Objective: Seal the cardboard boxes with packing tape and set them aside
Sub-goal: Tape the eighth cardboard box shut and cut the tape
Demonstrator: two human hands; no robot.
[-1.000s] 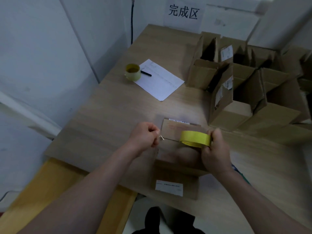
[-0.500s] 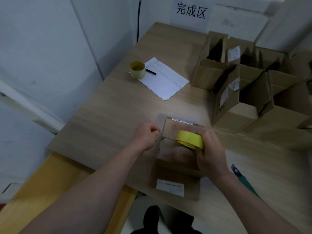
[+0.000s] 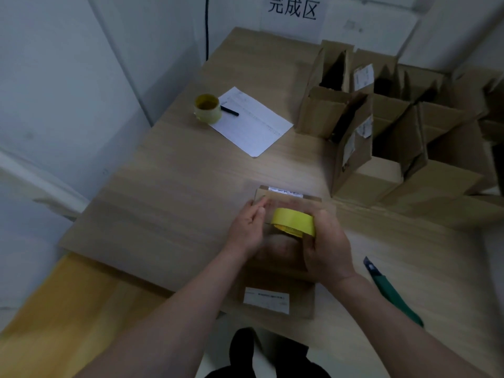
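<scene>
Head view. Pale walls meet at a corner behind a wooden table [image 3: 174, 192], and a white sign [image 3: 293, 12] with dark characters hangs on the far wall. Close to the person, a flat cardboard box [image 3: 286, 268] lies on the table under both hands. The right hand [image 3: 326, 249] is closed around a yellow tape roll [image 3: 294, 223], gripping it from the near side, with the roll held just over the box top. The left hand [image 3: 246, 230] sits just left of the roll, touching or nearly touching it, fingers loosely curled with the fingertips together toward the roll; whether they pinch a tape end cannot be told. Beyond the right hand and further right stands a cluster of open boxes [image 3: 381, 148], flaps up, unsealed. Well beyond the left hand lie a sheet of paper [image 3: 252, 121], a pen [image 3: 230, 111] and a second tape roll [image 3: 207, 108]. Just right of the right forearm lies a green-handled cutter [image 3: 390, 290].

Step in hand, by judgement: starting a strip on the near box. The next move calls for the free end to be pressed down and the roll drawn along the seam.

The box seam is hidden beneath the hands, the tape end is too blurred to find, and the rightmost boxes are cut off.
</scene>
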